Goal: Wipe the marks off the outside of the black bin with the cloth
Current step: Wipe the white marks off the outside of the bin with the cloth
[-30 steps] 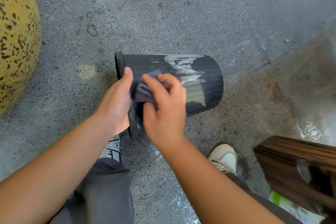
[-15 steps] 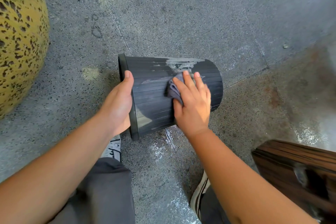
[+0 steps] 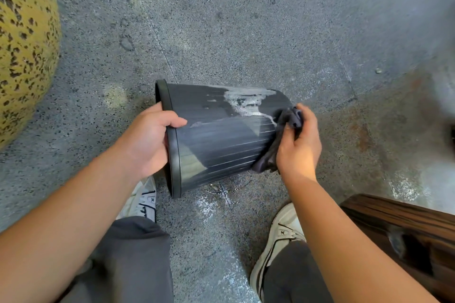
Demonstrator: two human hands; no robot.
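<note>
We see the ribbed black plastic bin [image 3: 221, 145] lying on its side on the speckled grey concrete floor [image 3: 246, 32], white marks [image 3: 246, 102] on top. Our left hand [image 3: 150, 140] clasps its rim; our right hand [image 3: 299, 145] clutches the crumpled dark grey cloth [image 3: 280, 135] against its base end.

A grey speckled stone floor [image 3: 246, 19] is carrying everything, its surface showing thin seams, rusty stains and whitish smears. Two pale sneakers [image 3: 278, 236] are standing on it, a yellow black-flecked boulder [image 3: 22, 51] sitting at the left edge.
</note>
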